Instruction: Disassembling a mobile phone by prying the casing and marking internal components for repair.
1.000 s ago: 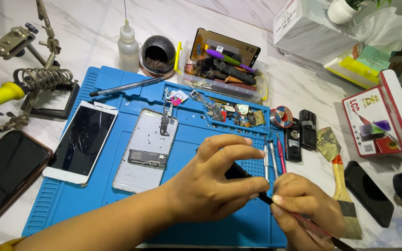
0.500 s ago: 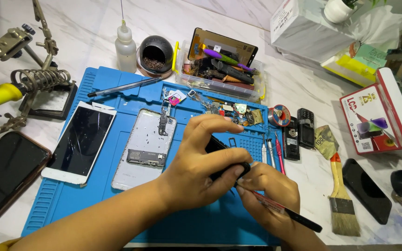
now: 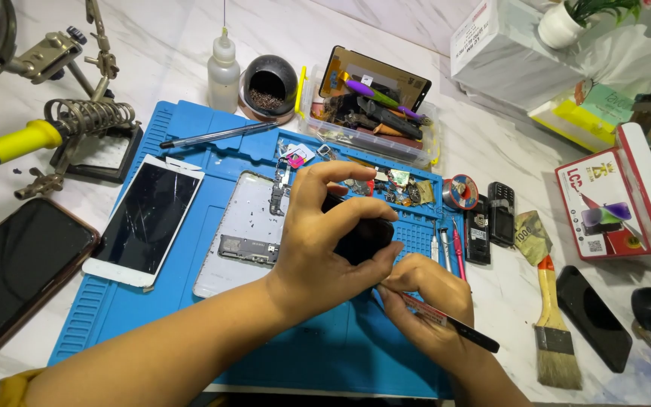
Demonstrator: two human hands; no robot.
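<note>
My left hand (image 3: 325, 241) is curled around a small black phone part (image 3: 363, 237) and holds it just above the blue work mat (image 3: 190, 316). My right hand (image 3: 423, 301) sits right under it, gripping a thin red and black tool (image 3: 457, 330) whose tip points at the black part. An opened phone frame (image 3: 242, 234) with exposed boards lies on the mat left of my hands. A white phone with a cracked screen (image 3: 147, 221) lies further left.
A tray of tools (image 3: 374, 120), a small bottle (image 3: 224, 71) and a dark bowl (image 3: 269, 83) stand behind the mat. A soldering iron stand (image 3: 88, 124) is at the left, a dark phone (image 3: 16, 275) at the near left. A brush (image 3: 555, 324), small phones and a red box (image 3: 619, 200) lie right.
Both hands have moved up the mat, away from its near edge. My left hand has closed more tightly around the black part, and the tool's tip has come up under it.
</note>
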